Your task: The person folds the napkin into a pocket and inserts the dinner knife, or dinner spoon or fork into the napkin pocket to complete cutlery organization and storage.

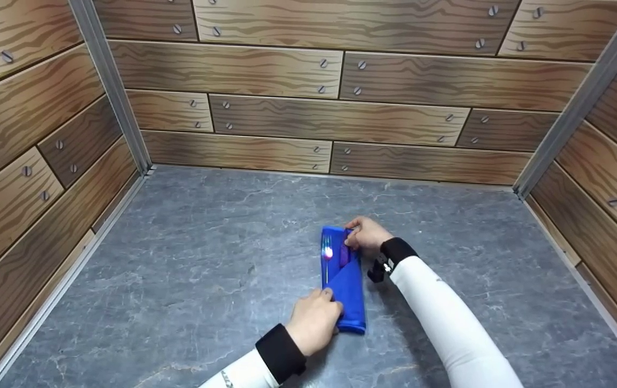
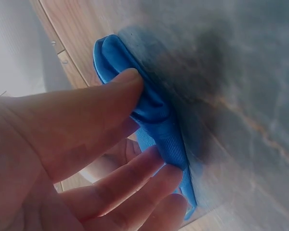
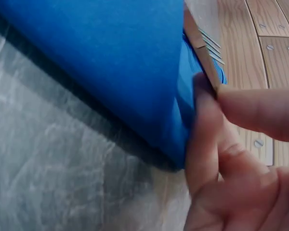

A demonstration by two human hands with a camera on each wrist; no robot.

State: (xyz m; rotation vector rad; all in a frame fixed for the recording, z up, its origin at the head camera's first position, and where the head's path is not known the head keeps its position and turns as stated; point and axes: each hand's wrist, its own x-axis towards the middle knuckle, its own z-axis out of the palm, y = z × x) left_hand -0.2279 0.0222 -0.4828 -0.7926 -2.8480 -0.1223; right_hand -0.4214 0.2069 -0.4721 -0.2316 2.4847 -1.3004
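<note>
A folded blue cloth napkin (image 1: 350, 293) lies lengthwise on the grey surface, one layer crossing it diagonally like a pocket. Tucked in its left side is a shiny fork (image 1: 327, 249), tines pointing away from me. Beside the fork, a purple metallic table knife (image 1: 345, 255) sticks up out of the fold. My right hand (image 1: 368, 235) pinches the knife's far end between thumb and fingertips; in the right wrist view the knife (image 3: 202, 50) looks copper-toned. With thumb above and fingers beneath, my left hand (image 1: 314, 319) grips the left edge of the napkin (image 2: 161, 132) near its close end.
The grey marbled tabletop (image 1: 206, 258) spreads around the napkin. Wood-patterned panels (image 1: 286, 116) wall it in at the back, left and right, with grey metal strips (image 1: 117, 91) at the corners.
</note>
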